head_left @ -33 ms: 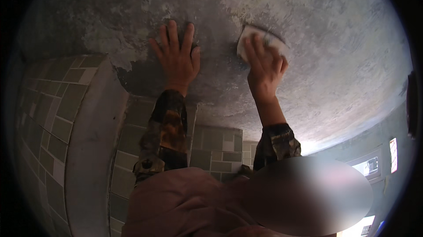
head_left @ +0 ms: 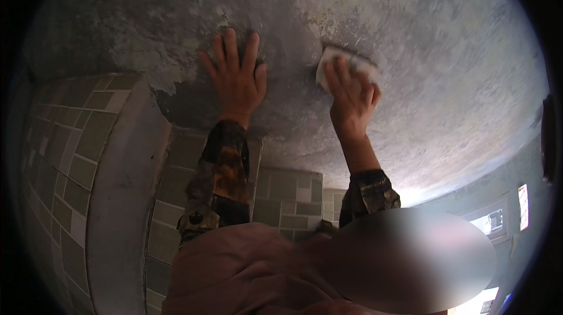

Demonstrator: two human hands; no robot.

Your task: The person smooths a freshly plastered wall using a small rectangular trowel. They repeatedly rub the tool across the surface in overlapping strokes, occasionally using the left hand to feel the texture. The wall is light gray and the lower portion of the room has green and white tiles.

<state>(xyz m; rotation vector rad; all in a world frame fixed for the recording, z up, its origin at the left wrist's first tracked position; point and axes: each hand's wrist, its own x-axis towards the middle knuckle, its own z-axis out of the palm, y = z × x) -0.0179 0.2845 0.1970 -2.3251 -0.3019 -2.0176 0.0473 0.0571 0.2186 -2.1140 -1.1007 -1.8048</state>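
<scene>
My left hand (head_left: 237, 83) lies flat on the mottled grey plaster wall (head_left: 275, 4), its fingers spread and nothing in them. To its right, my right hand (head_left: 353, 98) grips a pale, flat, roughly rectangular sheet (head_left: 329, 59) that looks like sandpaper. The fingers press this sheet against the wall, covering its lower right part, and they are slightly blurred. Patchy light and dark areas mark the plaster around both hands. Camouflage-patterned sleeves cover both my forearms.
Green-grey tiling (head_left: 91, 130) covers a wall section at left, beside a smooth pale upright strip (head_left: 126, 180). More tiles (head_left: 287, 198) show low in the middle. A bright window (head_left: 492, 221) stands at lower right, and a dark object (head_left: 549, 139) is at the right rim.
My right hand and the pale sheet have shifted slightly downward along the wall. My left hand has stayed almost in place.
</scene>
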